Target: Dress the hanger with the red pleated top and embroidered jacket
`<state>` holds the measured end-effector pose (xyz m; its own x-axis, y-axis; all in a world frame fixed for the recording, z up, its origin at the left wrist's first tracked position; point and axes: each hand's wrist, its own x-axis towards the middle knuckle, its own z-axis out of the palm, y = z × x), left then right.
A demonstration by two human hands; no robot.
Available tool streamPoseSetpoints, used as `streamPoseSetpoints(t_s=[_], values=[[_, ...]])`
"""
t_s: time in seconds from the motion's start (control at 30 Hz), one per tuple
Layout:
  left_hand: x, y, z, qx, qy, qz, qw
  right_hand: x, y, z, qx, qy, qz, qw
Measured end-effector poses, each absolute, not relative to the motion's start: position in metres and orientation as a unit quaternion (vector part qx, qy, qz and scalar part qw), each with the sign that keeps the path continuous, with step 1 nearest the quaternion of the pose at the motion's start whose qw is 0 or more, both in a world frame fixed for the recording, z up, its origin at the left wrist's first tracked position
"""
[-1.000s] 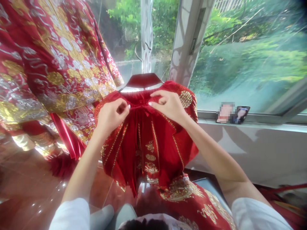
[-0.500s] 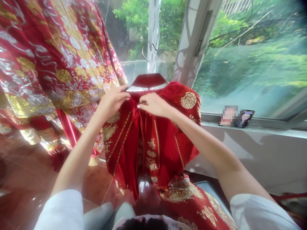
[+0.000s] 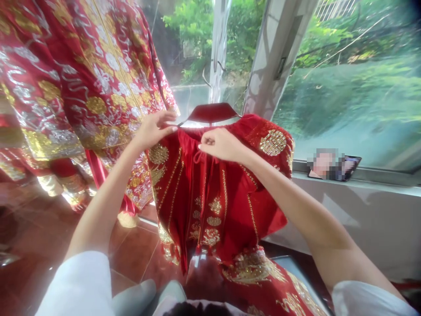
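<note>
Where the red garment (image 3: 237,188) hangs: ctr. of view, in front of the person, neckline up, btwn both arms.
Dark red band (image 3: 212,113): above garment neckline, approx. horiz.; hanger hook (image 3: 204,78) visible above it.
Bow (image 3: 199,156): red cord, at neckline ctr.; cord ends hang down garment front.
Gold trim: dotted lines run down front panels; round motif (image 3: 272,142) on shoulder beyond R hand.
L hand (image 3: 157,128): at neckline/shoulder edge, adj. to band's L end. Grip narrow, thumb & fingers slightly apart; can't tell if cloth is held.
R hand (image 3: 221,144): at neckline, just above bow, fingers curled. Grip narrow, fingertips close together; can't tell if cord or cloth is pinched.
Sleeves (image 3: 77,283): white, short; forearms bare.
Second garment (image 3: 101,96): L side, red w/ gold & silver embroidery, hanging near L forearm.
Embroidered cloth (image 3: 263,270): red w/ gold motifs, below garment, lower R of ctr.
Windowsill (image 3: 388,188): R side, below window (image 3: 348,114); bears flat items (image 3: 354,164), partly pixelated, ID n/a.
Floor (image 3: 131,245): reddish-brown tile, lower L.
</note>
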<state>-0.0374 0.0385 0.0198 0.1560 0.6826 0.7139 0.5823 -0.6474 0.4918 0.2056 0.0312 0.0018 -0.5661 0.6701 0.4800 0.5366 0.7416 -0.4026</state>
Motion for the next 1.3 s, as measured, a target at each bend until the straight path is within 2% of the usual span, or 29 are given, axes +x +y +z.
streamPoseSetpoints(t_s=[0.1,0.2,0.33,0.47,0.57,0.63,0.73,0.9,1.0,1.1,1.2,1.3], values=[[-0.031,0.028,0.008,0.727,0.443,0.521,-0.061,0.203,0.030,-0.006,-0.366,-0.876,0.062,0.308],[-0.031,0.024,0.007,0.713,0.429,0.550,-0.060,0.204,0.027,-0.006,-0.355,-0.879,0.049,0.316],[-0.044,0.041,0.022,0.725,0.401,0.556,0.071,0.207,0.024,0.001,-0.317,-0.896,0.043,0.308],[-0.057,0.073,0.026,0.756,0.373,0.483,0.238,0.205,0.027,0.001,-0.325,-0.902,0.017,0.285],[-0.059,0.085,0.021,0.777,0.369,0.420,0.288,0.203,0.032,-0.003,-0.364,-0.890,-0.027,0.273],[-0.057,0.082,0.020,0.796,0.351,0.417,0.263,0.202,0.034,-0.004,-0.367,-0.887,-0.031,0.277],[-0.048,0.065,0.022,0.837,0.308,0.420,0.168,0.198,0.033,-0.002,-0.335,-0.894,0.013,0.297],[-0.031,0.040,0.022,0.886,0.334,0.322,0.003,0.186,0.027,0.004,-0.338,-0.864,0.092,0.360],[-0.032,0.041,0.021,0.885,0.332,0.325,0.023,0.183,0.028,0.006,-0.336,-0.864,0.085,0.366],[-0.039,0.049,0.023,0.873,0.332,0.352,0.057,0.188,0.031,0.007,-0.318,-0.886,0.074,0.328],[-0.041,0.053,0.025,0.862,0.341,0.373,0.040,0.197,0.034,0.006,-0.328,-0.896,0.074,0.289],[-0.038,0.049,0.023,0.835,0.349,0.423,0.048,0.204,0.036,0.003,-0.330,-0.893,0.054,0.300]])
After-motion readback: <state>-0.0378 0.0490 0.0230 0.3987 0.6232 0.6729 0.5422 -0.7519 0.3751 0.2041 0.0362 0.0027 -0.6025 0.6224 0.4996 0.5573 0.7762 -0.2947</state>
